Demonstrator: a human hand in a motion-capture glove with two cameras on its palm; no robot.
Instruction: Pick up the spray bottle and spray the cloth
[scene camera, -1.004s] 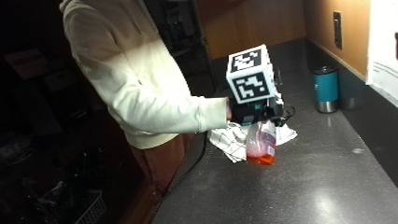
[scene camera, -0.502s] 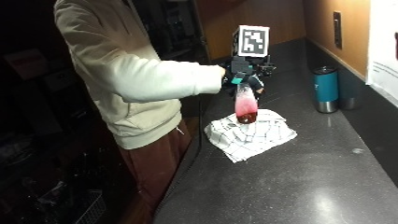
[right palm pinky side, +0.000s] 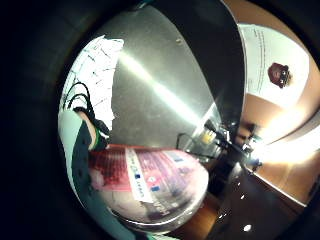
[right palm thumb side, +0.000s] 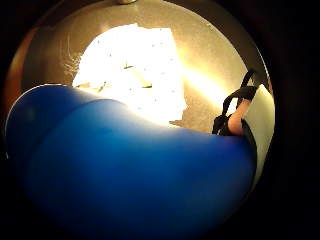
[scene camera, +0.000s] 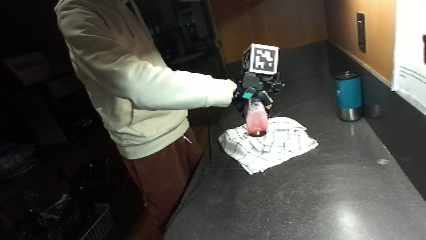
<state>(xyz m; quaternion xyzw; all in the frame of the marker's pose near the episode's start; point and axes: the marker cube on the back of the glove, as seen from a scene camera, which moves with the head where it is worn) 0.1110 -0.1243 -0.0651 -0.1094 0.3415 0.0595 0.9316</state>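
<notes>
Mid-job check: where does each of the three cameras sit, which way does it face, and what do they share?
Outside view: beside the dark counter, facing the person; gloved right hand grips the pink-liquid spray bottle above the white checked cloth.
Little-finger palm view: on that palm, facing the bottle, cloth and counter; straps show.
Thumb palm view: facing the bottle's blue part; a fingertip shows.
All three views share the cloth.

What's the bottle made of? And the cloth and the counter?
Bottle: looks like clear plastic, since pink liquid shows through. Cloth: soft woven fabric, white with dark checks, lying rumpled. Counter: dark, speckled and glossy, maybe stone or laminate; I can't tell which.
</notes>
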